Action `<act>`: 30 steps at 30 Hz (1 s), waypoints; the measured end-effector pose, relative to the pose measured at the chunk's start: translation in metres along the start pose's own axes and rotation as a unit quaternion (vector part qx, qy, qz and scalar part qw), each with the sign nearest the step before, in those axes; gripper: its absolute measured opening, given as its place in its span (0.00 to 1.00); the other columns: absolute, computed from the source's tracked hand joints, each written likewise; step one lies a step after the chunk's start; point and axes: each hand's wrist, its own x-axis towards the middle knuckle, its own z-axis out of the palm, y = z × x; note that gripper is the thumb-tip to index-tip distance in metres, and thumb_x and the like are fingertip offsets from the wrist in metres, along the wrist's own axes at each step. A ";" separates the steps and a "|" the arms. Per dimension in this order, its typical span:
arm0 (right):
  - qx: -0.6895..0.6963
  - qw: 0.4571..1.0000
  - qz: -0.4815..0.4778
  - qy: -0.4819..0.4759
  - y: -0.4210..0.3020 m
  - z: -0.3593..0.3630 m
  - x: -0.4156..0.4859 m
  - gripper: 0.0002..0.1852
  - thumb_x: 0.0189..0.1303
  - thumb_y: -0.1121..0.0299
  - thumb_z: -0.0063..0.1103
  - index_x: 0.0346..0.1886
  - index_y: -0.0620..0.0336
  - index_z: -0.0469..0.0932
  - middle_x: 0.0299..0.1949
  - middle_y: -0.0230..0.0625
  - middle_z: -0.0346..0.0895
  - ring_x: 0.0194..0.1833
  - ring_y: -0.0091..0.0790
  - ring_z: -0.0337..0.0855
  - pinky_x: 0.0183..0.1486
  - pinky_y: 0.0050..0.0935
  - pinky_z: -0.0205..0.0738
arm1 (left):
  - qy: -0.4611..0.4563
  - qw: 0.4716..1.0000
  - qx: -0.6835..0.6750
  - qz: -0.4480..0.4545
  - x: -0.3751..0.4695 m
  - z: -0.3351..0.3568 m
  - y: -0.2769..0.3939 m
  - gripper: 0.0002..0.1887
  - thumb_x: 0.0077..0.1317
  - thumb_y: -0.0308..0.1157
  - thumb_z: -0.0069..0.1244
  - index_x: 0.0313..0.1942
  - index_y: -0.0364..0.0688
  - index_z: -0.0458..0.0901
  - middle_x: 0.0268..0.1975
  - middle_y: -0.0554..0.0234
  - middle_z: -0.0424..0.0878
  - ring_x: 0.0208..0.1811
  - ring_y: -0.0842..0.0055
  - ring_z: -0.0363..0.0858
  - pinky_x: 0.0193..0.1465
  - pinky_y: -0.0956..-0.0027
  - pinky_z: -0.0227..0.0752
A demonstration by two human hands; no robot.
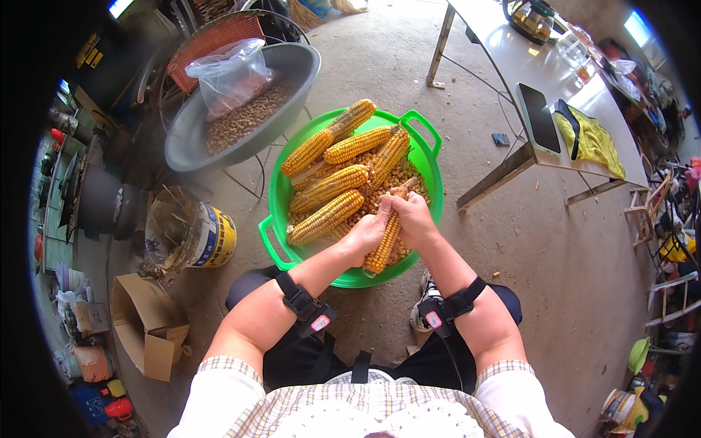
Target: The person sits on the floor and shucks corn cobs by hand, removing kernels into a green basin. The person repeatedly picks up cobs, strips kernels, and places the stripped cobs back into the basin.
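Note:
A green plastic tub (429, 159) with two handles stands on the floor before me. In it lie several ears of yellow corn (328, 216) on a bed of loose kernels (408, 169). Over the tub's near right part, my left hand (369, 230) and my right hand (414, 218) meet, thumbs close together, both gripping one ear of corn (385, 243). That ear slants, its lower end towards me near the rim. Its upper end, at my fingertips, looks partly bare of kernels. My fingers hide its middle.
A grey basin (241, 156) with brown kernels or nuts and a plastic bag (233, 76) stands at upper left. Below it are a bucket (219, 235) and a cardboard box (159, 328). A table (493, 27) at right bears a phone (538, 117) and a yellow cloth (589, 139).

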 end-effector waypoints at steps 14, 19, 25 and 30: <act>0.046 0.997 0.005 0.062 -0.007 -0.005 0.009 0.09 0.63 0.69 0.55 0.37 0.67 0.76 0.35 0.40 0.79 0.33 0.31 0.79 0.38 0.31 0.77 | -0.010 1.000 0.011 -0.024 -0.005 0.001 0.009 0.39 0.61 0.70 0.31 0.35 0.37 0.76 0.23 0.61 0.77 0.18 0.76 0.75 0.20 0.72 0.70; -0.009 0.997 0.007 0.078 -0.010 -0.002 0.007 0.10 0.62 0.69 0.55 0.40 0.68 0.75 0.37 0.41 0.79 0.36 0.32 0.80 0.40 0.31 0.78 | -0.019 1.000 -0.005 0.004 -0.002 0.004 0.005 0.35 0.64 0.67 0.31 0.40 0.39 0.74 0.28 0.60 0.77 0.21 0.76 0.77 0.22 0.73 0.73; 0.098 0.992 0.031 -0.073 -0.020 -0.003 -0.002 0.15 0.64 0.72 0.53 0.53 0.65 0.68 0.43 0.39 0.77 0.41 0.31 0.81 0.44 0.31 0.78 | -0.078 0.981 -0.171 -0.047 -0.003 -0.008 0.016 0.35 0.64 0.66 0.31 0.43 0.40 0.72 0.31 0.58 0.79 0.22 0.73 0.79 0.23 0.68 0.77; 0.021 0.998 -0.012 -0.051 -0.007 0.003 -0.003 0.10 0.63 0.73 0.55 0.47 0.62 0.71 0.37 0.33 0.77 0.36 0.26 0.80 0.38 0.27 0.78 | -0.034 0.996 -0.079 -0.039 -0.001 -0.008 0.009 0.36 0.64 0.66 0.31 0.43 0.37 0.73 0.29 0.58 0.79 0.24 0.72 0.79 0.25 0.68 0.77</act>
